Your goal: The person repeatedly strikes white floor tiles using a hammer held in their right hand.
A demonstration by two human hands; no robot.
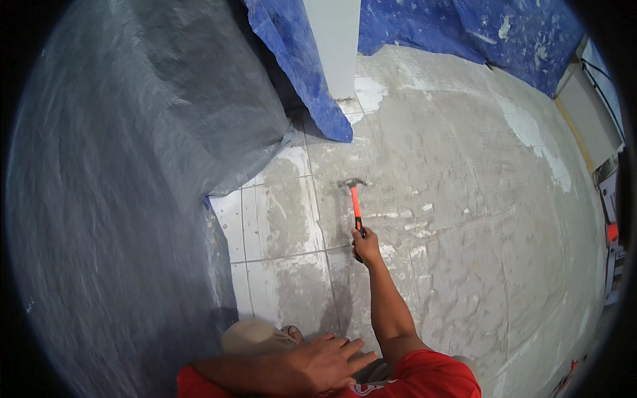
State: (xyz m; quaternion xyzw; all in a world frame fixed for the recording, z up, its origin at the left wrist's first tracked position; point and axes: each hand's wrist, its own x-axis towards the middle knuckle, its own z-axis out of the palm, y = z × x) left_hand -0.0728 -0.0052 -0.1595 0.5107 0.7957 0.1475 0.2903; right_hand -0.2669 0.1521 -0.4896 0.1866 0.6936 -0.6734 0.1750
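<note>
My right hand (366,245) is wrapped round the black lower grip of a claw hammer (355,202) with an orange-red handle. Its metal head points away from me, over the plaster-smeared floor (451,219); I cannot tell whether it touches the surface. My left hand (328,361) lies across my lap near my knee, fingers stretched out and apart, holding nothing. White tiles (285,219) with grout lines show to the left of the hammer, partly coated in dried grey material.
A grey tarp (133,199) covers the left side, with a blue edge (325,106) beside a white column (337,46). Another blue tarp (458,30), spattered white, hangs at the back. Boxes or boards (587,113) stand along the far right.
</note>
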